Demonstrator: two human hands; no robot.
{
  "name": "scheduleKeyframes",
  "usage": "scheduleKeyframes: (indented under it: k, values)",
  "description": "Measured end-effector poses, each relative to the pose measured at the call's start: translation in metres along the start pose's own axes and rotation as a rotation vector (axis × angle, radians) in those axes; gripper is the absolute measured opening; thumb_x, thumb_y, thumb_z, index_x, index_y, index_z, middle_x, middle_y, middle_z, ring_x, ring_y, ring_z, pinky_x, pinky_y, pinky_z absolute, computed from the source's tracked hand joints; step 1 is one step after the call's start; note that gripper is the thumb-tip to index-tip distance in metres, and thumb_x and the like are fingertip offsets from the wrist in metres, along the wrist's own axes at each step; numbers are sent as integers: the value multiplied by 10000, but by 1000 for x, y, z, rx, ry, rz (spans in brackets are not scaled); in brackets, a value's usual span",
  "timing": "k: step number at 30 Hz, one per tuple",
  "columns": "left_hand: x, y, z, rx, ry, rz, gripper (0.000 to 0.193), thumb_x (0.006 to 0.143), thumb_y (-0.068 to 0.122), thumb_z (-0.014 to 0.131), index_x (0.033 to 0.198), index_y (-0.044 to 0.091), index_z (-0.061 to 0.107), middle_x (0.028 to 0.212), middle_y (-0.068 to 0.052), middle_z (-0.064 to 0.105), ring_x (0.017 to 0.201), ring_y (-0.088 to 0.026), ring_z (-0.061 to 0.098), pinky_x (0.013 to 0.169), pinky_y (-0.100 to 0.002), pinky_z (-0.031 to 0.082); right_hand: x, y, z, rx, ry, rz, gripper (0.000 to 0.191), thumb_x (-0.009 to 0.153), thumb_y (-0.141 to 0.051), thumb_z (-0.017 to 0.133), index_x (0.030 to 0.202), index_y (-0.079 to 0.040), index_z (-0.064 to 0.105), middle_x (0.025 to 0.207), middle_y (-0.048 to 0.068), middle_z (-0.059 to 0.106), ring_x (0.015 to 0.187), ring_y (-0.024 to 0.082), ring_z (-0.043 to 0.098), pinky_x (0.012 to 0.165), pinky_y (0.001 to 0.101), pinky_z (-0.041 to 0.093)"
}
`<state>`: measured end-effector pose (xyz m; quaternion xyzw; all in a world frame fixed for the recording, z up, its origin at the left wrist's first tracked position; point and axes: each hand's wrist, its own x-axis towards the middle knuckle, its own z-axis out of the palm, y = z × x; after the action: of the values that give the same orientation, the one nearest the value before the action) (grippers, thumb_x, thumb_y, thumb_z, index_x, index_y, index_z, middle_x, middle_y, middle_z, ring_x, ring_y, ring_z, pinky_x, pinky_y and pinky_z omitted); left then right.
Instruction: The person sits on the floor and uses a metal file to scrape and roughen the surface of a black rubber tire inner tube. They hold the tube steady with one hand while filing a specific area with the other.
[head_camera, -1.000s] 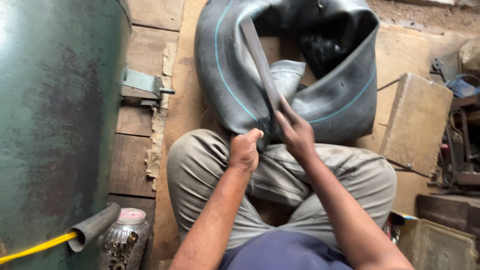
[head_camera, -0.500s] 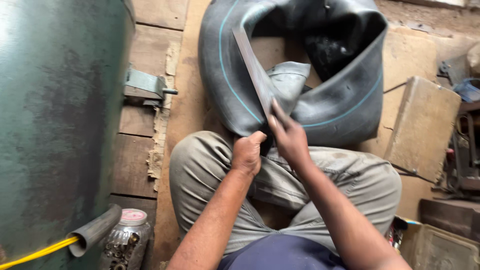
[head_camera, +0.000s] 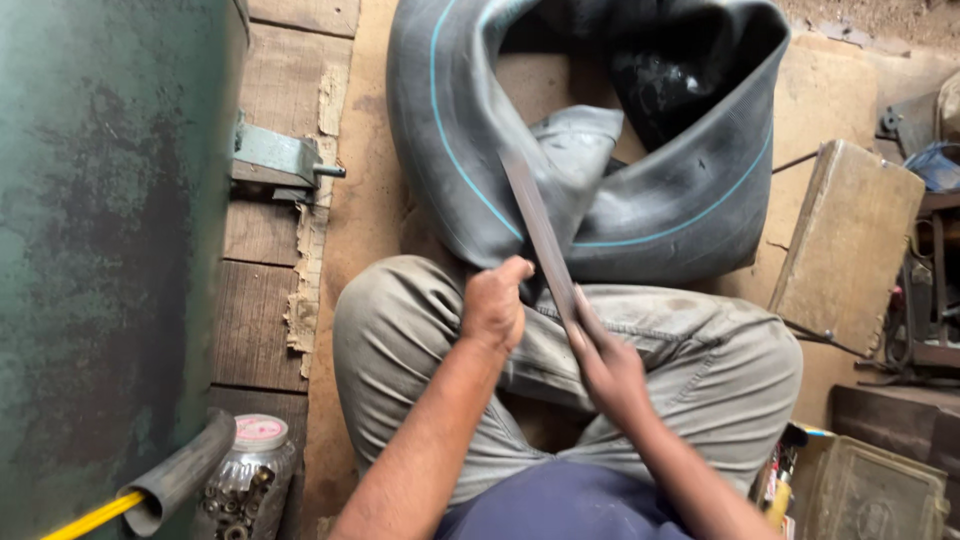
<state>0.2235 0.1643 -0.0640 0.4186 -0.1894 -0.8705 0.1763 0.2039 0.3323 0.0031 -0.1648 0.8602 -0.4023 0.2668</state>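
A: You've got a black rubber inner tube (head_camera: 690, 215), mostly matt, slight sheen in the folds. The flat file (head_camera: 540, 232) in your right hand (head_camera: 610, 368) looks like dull grey metal.

B: Around you?

A: Rough worn wood floor planks (head_camera: 265, 230), tank (head_camera: 100, 250) in scuffed green painted metal, glossy clear jar (head_camera: 245, 480), matt cloth trousers (head_camera: 700, 350).

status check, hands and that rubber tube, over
Right hand grips flat metal strip laid on black inner tube. Left hand closed on tube's near edge. Nothing in the way.
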Motion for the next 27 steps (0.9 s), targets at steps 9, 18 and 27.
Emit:
scheduleKeyframes:
  k: [9,18,27]
  values:
    - [-2,15,12,-34,-90,63,118,762,-38,664,856,-85,717,928,-67,702,888,-189,652,859,-330,505,97,-35,-11,163,82,-260,472,1026,-194,610,1466,-38,541,1371,152,682,1202,112,605,1021,270,461]
    - [-5,5,3,-21,24,-60,64,768,-37,685,808,-85,693,872,-93,679,844,-191,638,844,-320,501,-18,0,-20,-29,-30,-56,510,994,-237,625,1482,-109,548,1158,184,738,1065,155,689,924,303,498]
    - [0,13,6,-42,-31,75,93,747,-74,650,821,-81,707,874,-59,682,831,-179,641,817,-321,499,107,-32,1,146,110,-255,474,1015,-222,636,1460,-75,563,1267,140,736,1118,89,626,974,259,486]
